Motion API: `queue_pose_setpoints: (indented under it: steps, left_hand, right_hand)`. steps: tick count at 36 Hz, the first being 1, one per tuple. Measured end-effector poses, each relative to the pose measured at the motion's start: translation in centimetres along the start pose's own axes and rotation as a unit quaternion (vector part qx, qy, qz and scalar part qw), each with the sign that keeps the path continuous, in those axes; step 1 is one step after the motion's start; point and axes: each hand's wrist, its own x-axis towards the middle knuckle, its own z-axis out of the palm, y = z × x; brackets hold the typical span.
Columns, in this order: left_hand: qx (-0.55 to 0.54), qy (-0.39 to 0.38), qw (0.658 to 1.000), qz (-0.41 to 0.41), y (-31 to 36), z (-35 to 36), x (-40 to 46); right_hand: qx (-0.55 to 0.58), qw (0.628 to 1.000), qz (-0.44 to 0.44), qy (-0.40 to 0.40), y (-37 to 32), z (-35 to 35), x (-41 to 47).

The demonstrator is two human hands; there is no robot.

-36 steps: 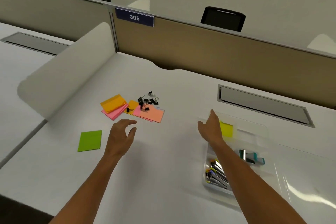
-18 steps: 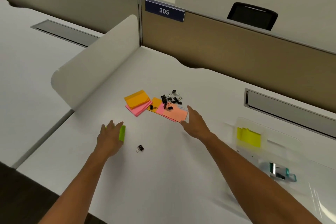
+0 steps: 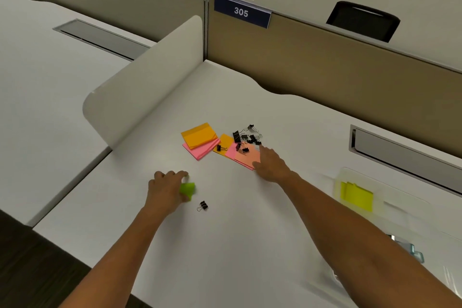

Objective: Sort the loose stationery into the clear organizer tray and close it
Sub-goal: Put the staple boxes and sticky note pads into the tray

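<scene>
left fingers (image 3: 172, 175) curl around green sticky pad (image 3: 188, 188); binder clip (image 3: 203, 205) just beside

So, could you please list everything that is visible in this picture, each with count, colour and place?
green sticky pad: one, lime green, near desk front, held in left hand
lone binder clip: one, black, just right of green pad
orange sticky pad: one, orange, desk centre, on top of pink pad
pink sticky pad: one, pink, under orange pad
small orange pad: one, orange, right of pink pad, a clip on it
salmon notes: small stack, pink-salmon, under right fingertips
binder clip pile: several, black, behind salmon notes
organizer tray: one, clear, right side, blurred
yellow notes: one stack, yellow, inside tray
desk sign: one, navy, reads 305, on partition
left hand: grips green pad
right hand: fingers straight, on salmon notes
</scene>
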Motion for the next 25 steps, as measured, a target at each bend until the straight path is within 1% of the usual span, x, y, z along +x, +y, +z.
queue_pose_setpoints:
  steps: [2,7,12,14,17,19,22,25]
  left_hand:
    - [-0.007,0.004,1.000,0.003,0.3,0.2,-0.1]
    - [0.003,0.007,1.000,0.006,0.6,0.0,-0.1]
    - [0.008,0.024,0.999,0.024,1.1,-0.2,-0.3]
    - [-0.011,0.017,1.000,0.019,1.4,-0.4,-0.5]
    - [-0.075,0.007,0.997,-0.001,2.1,-0.8,-1.0]
    - [-0.101,0.031,0.994,-0.001,2.5,-0.8,-1.5]
    - [-0.105,0.079,0.991,0.011,3.2,-0.8,-1.9]
    - [-0.125,0.091,0.988,0.007,4.4,-1.2,-2.3]
  right_hand:
    - [0.007,1.000,0.003,0.002,0.1,0.2,-0.2]
    - [-0.020,0.999,0.007,0.028,0.4,1.4,-1.0]
    - [-0.021,0.999,0.023,0.024,0.6,1.9,-1.8]
    - [-0.025,0.999,0.028,0.023,0.8,2.0,-2.2]
    - [-0.030,0.999,0.031,0.013,1.2,2.1,-3.0]
    - [-0.027,0.999,0.029,0.005,1.5,2.2,-3.5]
    - [0.010,1.000,0.024,0.000,1.9,2.1,-4.3]
    - [0.048,0.999,0.004,0.019,2.4,1.7,-5.2]
